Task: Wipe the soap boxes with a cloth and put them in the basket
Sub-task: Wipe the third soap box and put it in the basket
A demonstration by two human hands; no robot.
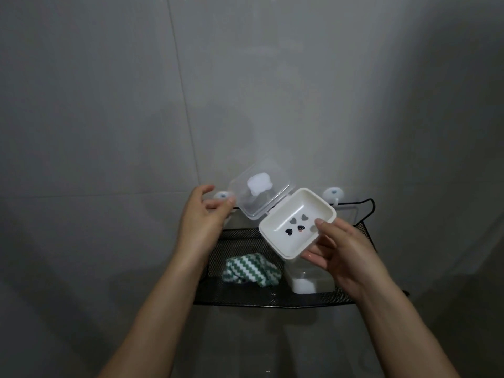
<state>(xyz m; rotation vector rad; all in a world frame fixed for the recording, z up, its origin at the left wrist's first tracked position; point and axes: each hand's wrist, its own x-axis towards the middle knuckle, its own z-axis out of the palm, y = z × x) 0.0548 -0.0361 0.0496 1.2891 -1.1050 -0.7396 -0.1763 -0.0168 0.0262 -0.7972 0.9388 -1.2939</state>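
There are two soap boxes, one cloth, one basket, two hooks and two hands. One white soap box (pixel 297 222) is held up in the air above the black mesh basket (pixel 272 298). Its clear lid (pixel 261 190) is flipped open and stands up at the back, and small heart shapes show in the white bottom. The right hand (pixel 343 252) grips this box at its right end, with the thumb on the rim and the other fingers curled under it. The left hand (pixel 203 214) is just beside the lid, with its fingers loosely bent and the tips right at the lid's left edge; I cannot tell if they touch it. The second soap box (pixel 305 282) sits inside the basket on the right. The green and white striped cloth (pixel 251 270) lies bunched up inside the basket on the left. Two round suction hooks (pixel 333 193) on the gray tiled wall (pixel 109 105) hold the basket up.
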